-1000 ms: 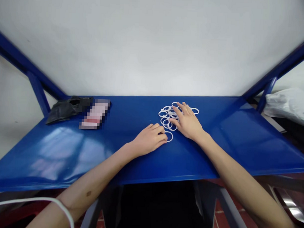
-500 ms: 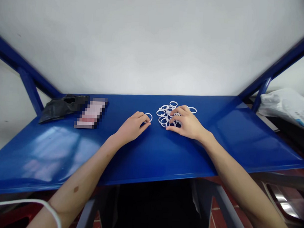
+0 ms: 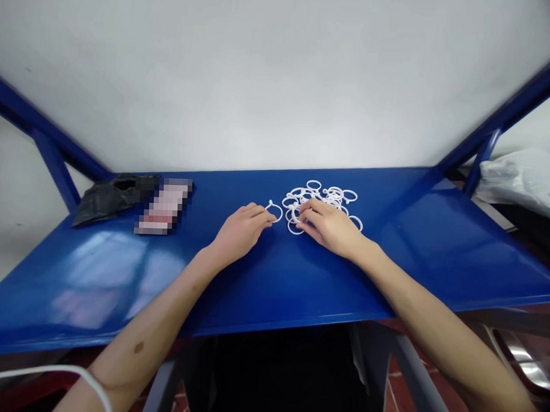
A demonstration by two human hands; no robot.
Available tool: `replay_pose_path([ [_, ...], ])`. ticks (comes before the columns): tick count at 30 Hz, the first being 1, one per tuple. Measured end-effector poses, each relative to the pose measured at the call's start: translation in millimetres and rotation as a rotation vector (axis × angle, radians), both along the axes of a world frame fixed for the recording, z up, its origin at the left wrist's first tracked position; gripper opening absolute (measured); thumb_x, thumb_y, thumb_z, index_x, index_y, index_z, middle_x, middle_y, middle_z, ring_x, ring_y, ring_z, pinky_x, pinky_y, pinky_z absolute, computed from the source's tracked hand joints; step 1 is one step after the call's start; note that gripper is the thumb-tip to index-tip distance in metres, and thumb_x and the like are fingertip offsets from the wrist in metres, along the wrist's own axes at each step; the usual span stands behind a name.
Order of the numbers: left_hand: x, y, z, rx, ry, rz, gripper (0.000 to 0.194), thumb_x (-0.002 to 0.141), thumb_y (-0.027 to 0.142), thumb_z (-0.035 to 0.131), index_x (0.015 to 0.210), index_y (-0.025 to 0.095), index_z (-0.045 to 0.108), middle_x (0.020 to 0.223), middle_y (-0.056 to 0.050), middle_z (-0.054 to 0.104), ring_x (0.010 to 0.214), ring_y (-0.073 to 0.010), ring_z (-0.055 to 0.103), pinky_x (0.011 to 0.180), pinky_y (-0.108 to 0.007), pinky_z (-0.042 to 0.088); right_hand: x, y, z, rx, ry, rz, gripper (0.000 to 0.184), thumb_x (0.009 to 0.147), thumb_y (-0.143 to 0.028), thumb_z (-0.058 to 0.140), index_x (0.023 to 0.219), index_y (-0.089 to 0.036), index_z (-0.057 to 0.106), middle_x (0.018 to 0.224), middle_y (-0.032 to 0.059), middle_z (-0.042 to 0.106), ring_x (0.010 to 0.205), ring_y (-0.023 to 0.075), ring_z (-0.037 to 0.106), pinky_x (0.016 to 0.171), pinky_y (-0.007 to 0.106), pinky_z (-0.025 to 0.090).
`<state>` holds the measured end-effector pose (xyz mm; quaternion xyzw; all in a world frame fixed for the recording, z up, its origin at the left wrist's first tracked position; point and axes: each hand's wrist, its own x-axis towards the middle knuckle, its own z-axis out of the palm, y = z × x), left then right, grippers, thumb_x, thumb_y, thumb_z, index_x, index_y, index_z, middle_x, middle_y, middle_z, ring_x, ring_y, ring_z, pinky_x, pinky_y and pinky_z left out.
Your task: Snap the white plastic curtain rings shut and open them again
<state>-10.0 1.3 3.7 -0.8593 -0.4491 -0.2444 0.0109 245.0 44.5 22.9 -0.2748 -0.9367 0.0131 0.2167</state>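
Observation:
My left hand [image 3: 246,229] pinches a white curtain ring [image 3: 281,214] between thumb and fingers. A small eyelet sticks up from that ring's far side. To its right lies a loose pile of white curtain rings [image 3: 333,196], several of them overlapping. Over the near part of the pile is my right hand [image 3: 331,227], its thumb and fingertips closed on one white curtain ring [image 3: 295,215] at the pile's left edge. Part of the pile is hidden under this hand.
Both forearms rest over the blue table [image 3: 272,296]. A black plastic bag [image 3: 106,200] and a blurred-out pinkish flat object [image 3: 165,205] lie at the left. A clear plastic bag [image 3: 524,178] sits beyond the right frame post. A white cable [image 3: 39,369] crosses the lower left.
My right hand has moved slightly left and nearer, its fingers drawing together on a ring. The ring in my left hand has turned, so its eyelet now shows.

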Motion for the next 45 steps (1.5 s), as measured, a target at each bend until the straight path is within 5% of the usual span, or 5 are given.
replay_pose_path([
  [12, 0, -2, 10.1, 0.207, -0.116, 0.290, 0.020, 0.102, 0.026, 0.050, 0.106, 0.020, 0.069, 0.100, -0.006, 0.073, 0.093, -0.0212, 0.065, 0.083, -0.035, 0.050, -34, -18, -21.2, 0.082, -0.047, 0.120, 0.034, 0.106, -0.037, 0.044, 0.092, -0.016, 0.066, 0.087, 0.0068, 0.064, 0.080, 0.0182, 0.057, 0.075, 0.032, 0.045],
  [20, -1, -9, 19.4, 0.203, -0.041, 0.162, 0.017, 0.101, 0.023, 0.051, 0.104, 0.018, 0.067, 0.097, -0.005, 0.072, 0.091, -0.0189, 0.065, 0.082, -0.032, 0.050, -28, -21, -15.4, 0.004, 0.054, 0.085, 0.038, 0.099, -0.049, 0.055, 0.100, -0.014, 0.071, 0.102, 0.0101, 0.066, 0.082, 0.0190, 0.062, 0.074, 0.033, 0.050],
  [27, 7, -25, 27.0, 0.094, 0.179, 0.036, 0.014, 0.099, 0.025, 0.056, 0.095, 0.021, 0.069, 0.090, -0.002, 0.073, 0.081, -0.0184, 0.066, 0.074, -0.033, 0.047, -7, -6, -3.8, -0.076, 0.250, -0.068, 0.023, 0.101, -0.034, 0.054, 0.102, -0.018, 0.071, 0.104, 0.0085, 0.065, 0.089, 0.0191, 0.064, 0.075, 0.032, 0.052],
  [38, 9, -33, 26.9, 0.139, 0.095, 0.328, 0.013, 0.094, 0.027, 0.063, 0.095, 0.022, 0.075, 0.088, -0.002, 0.077, 0.075, -0.0196, 0.070, 0.067, -0.032, 0.050, -21, -13, -14.7, -0.034, 0.016, 0.202, 0.023, 0.099, -0.029, 0.058, 0.115, -0.017, 0.070, 0.121, 0.0128, 0.062, 0.107, 0.0248, 0.057, 0.094, 0.042, 0.050],
  [45, 6, -24, 27.4, 0.167, 0.071, 0.245, 0.014, 0.097, 0.029, 0.060, 0.097, 0.023, 0.073, 0.089, 0.000, 0.076, 0.077, -0.0169, 0.070, 0.070, -0.029, 0.050, -25, -11, -19.8, -0.021, 0.038, 0.206, 0.021, 0.102, -0.024, 0.052, 0.103, -0.017, 0.072, 0.116, 0.0118, 0.063, 0.099, 0.0218, 0.057, 0.088, 0.039, 0.050],
])
